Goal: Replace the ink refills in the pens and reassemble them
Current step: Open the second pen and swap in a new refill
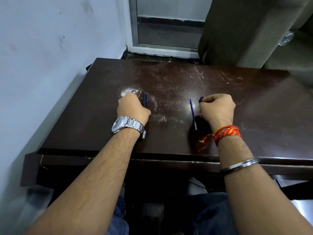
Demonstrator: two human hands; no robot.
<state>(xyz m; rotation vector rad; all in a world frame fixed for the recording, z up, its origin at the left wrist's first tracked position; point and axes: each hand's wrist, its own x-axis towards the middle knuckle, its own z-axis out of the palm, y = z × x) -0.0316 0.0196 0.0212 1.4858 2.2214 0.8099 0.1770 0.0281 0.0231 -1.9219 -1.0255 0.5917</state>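
Observation:
My left hand, with a silver watch on the wrist, rests on the dark wooden table with its fingers curled over a dark blue pen that lies beside the knuckles. My right hand, with red and orange threads on the wrist, is closed on another dark blue pen part whose end sticks out past the fingertips. A thin blue ink refill lies loose on the table just left of my right hand, pointing away from me.
The scratched table stands against a pale wall on the left. A glass door and a dark curtain are beyond its far edge. A white scuff mark lies by my left hand.

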